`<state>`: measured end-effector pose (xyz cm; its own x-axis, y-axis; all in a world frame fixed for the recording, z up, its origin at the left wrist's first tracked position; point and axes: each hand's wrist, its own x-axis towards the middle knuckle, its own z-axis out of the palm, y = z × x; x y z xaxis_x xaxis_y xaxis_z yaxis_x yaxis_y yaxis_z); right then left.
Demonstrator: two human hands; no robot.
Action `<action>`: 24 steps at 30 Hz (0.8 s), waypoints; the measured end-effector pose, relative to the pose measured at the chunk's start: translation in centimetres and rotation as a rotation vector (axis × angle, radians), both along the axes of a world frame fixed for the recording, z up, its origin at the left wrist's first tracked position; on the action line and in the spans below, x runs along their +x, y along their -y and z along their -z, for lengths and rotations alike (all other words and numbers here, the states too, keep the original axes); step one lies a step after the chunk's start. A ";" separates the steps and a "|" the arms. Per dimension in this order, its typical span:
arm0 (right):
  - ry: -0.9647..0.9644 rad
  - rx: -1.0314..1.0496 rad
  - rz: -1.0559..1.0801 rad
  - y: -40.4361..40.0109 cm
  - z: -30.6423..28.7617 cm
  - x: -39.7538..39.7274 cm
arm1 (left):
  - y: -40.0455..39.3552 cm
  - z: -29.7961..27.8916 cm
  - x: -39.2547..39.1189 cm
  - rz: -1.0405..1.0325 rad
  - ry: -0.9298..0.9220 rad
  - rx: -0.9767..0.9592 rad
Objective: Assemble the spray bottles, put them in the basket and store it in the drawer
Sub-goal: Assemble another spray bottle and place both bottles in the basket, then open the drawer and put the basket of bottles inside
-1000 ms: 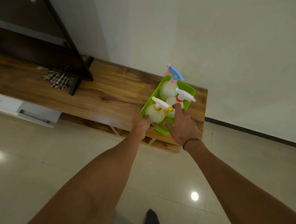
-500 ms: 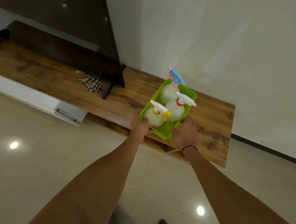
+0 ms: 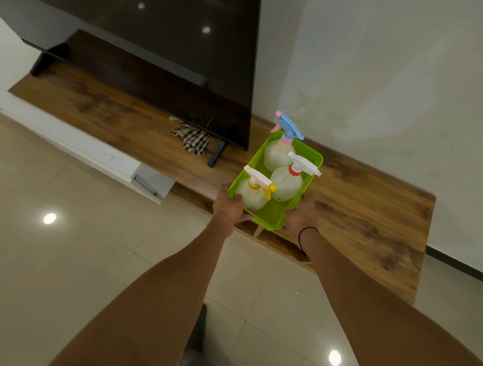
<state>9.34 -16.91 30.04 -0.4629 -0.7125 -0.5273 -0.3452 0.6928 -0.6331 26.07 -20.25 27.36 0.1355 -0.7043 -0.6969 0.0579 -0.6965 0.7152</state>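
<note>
Gripping basket between left hand and right hand.

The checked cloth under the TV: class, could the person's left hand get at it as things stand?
Probably not yet. The left hand grips the green basket together with the right hand, so it is occupied. The checked cloth lies farther along the wooden top, with nothing between.

Dim, warm indoor light, ceiling-lamp glare spots on the glossy floor, wide-angle bending at the edges.
</note>
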 end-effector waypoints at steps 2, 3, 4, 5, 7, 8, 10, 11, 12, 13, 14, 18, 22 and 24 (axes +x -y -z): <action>-0.034 0.004 -0.003 0.6 0.7 0.9 | 0.4 0.6 0.9 0.016 -0.005 0.004; -0.067 0.011 -0.012 0.8 1.1 1.3 | 0.6 0.9 1.3 0.027 -0.012 0.009; -0.094 0.021 -0.019 1.0 1.5 1.7 | 0.7 1.2 1.6 0.036 -0.018 0.015; -0.110 0.023 -0.020 1.1 1.8 2.0 | 0.8 1.4 1.8 0.043 -0.020 0.018; -0.113 0.022 -0.003 1.3 2.2 2.4 | 1.0 1.7 2.1 0.046 -0.027 0.008; -0.112 0.025 0.006 1.4 2.4 2.5 | 1.1 1.7 2.2 0.044 -0.038 0.002; -0.097 0.047 0.014 1.7 2.7 2.5 | 1.5 1.5 2.4 0.042 -0.080 -0.001; -0.059 0.046 0.028 1.8 2.8 2.4 | 1.6 1.4 2.4 0.042 -0.109 0.001; -0.026 0.052 0.035 1.8 2.8 2.4 | 1.7 1.2 2.3 0.042 -0.140 0.007; -0.026 0.070 0.011 1.9 3.0 2.4 | 1.8 1.1 2.3 0.040 -0.164 0.019; -0.048 0.101 -0.009 1.8 3.0 2.5 | 1.9 0.9 2.3 0.032 -0.179 0.039; -0.018 0.123 0.105 0.6 2.8 3.8 | 1.5 0.6 3.3 -0.044 -0.128 0.140; -0.079 0.143 0.217 -1.3 2.9 7.0 | 0.2 0.7 5.9 -0.065 -0.050 0.128; -0.073 0.170 0.227 -2.0 2.9 8.4 | -0.6 0.7 7.4 -0.065 -0.039 0.134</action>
<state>17.75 -14.87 27.18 -0.6415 -0.4905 -0.5898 -0.2091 0.8515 -0.4808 33.45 -19.67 26.66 0.1487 -0.5951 -0.7898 0.1320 -0.7796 0.6123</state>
